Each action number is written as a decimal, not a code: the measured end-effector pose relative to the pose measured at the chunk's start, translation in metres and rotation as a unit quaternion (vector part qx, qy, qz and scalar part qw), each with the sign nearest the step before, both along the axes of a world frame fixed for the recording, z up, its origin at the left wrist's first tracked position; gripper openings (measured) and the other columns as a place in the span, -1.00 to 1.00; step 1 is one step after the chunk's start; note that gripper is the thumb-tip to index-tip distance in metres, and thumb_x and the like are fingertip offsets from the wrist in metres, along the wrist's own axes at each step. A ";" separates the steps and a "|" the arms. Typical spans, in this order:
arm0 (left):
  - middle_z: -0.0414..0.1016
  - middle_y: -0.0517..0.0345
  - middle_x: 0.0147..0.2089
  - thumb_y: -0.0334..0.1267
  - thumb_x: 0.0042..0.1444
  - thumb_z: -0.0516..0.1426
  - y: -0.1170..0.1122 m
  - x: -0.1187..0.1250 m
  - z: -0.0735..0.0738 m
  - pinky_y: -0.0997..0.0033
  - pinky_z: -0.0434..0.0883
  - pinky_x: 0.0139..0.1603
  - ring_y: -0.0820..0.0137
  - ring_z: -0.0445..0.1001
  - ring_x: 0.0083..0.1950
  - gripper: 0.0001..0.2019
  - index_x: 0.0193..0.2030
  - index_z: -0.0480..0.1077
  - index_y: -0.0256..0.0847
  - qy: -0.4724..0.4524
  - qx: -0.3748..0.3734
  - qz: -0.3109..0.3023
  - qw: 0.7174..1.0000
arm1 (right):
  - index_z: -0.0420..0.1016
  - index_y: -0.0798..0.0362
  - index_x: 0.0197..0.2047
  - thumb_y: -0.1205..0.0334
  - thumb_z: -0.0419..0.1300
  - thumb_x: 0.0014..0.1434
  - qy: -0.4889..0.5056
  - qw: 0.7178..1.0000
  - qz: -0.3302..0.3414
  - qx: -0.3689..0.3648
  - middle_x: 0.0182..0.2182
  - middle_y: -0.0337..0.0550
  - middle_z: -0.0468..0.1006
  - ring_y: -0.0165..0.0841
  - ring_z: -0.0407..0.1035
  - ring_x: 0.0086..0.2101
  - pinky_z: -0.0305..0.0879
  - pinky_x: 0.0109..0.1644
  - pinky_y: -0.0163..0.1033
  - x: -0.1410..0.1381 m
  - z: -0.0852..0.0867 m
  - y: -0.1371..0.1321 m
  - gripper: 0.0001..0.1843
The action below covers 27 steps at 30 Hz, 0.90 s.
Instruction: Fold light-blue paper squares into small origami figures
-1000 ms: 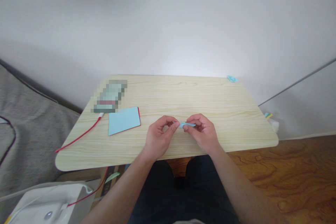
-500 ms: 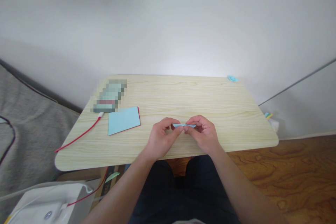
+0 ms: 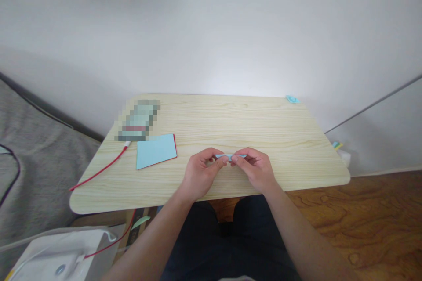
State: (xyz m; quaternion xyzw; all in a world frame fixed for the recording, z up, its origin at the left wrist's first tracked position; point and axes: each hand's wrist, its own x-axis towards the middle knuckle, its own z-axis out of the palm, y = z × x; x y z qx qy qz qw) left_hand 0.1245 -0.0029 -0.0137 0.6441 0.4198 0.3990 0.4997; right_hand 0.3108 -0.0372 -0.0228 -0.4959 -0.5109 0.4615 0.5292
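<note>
While hands [image 3: 200, 173] pinch paper [image 3: 230, 156], blue stack [image 3: 156, 152] left; cable [image 3: 103, 171] beyond.

You are working in soft light: the wall [image 3: 231, 66] is glowing brightest above the table [image 3: 237, 118] and greying at upper left, a mosaic [image 3: 138, 120] is obscuring one patch, the held paper [image 3: 230, 157] is showing little detail, and wide-angle distortion is stretching the edges

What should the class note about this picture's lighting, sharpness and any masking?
Head view: the white wall glows brightest behind the table and dims toward its upper left; head view: coarse pixel blocks mask a phone-like device; head view: the folded blue paper between left hand and right hand is too small to show its creases clearly.
</note>
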 end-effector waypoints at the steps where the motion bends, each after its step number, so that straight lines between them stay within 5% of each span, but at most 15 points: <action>1: 0.62 0.10 -0.31 -0.06 0.17 0.26 0.000 0.000 0.001 0.35 0.42 -0.18 0.33 0.53 -0.27 -0.77 -0.28 0.57 -0.18 0.002 -0.003 -0.004 1.000 | 0.63 -0.01 -0.23 0.06 0.39 0.16 0.007 1.000 -0.001 0.000 -0.40 -0.15 0.69 -0.30 0.56 -0.35 0.45 -0.21 -0.21 0.000 0.000 0.000 -0.81; 17: 0.44 0.22 -0.42 -0.02 0.23 0.20 -0.002 0.002 0.002 0.41 0.27 -0.27 0.41 0.35 -0.36 -0.74 -0.30 0.50 -0.17 0.031 0.018 -0.012 0.999 | 0.63 0.00 -0.31 0.00 0.42 0.10 0.025 0.999 -0.013 -0.030 -0.47 -0.16 0.68 -0.29 0.56 -0.43 0.48 -0.29 -0.20 0.002 0.008 0.000 -0.75; 27: 0.41 0.22 -0.43 -0.06 0.23 0.20 -0.001 0.000 -0.002 0.41 0.27 -0.25 0.41 0.34 -0.34 -0.75 -0.34 0.43 -0.19 -0.010 0.004 0.001 1.000 | 0.65 0.00 -0.32 -0.05 0.21 0.31 -0.037 0.999 -0.001 0.013 -0.39 -0.13 0.68 -0.26 0.55 -0.31 0.46 -0.14 -0.16 0.003 0.015 0.000 -0.66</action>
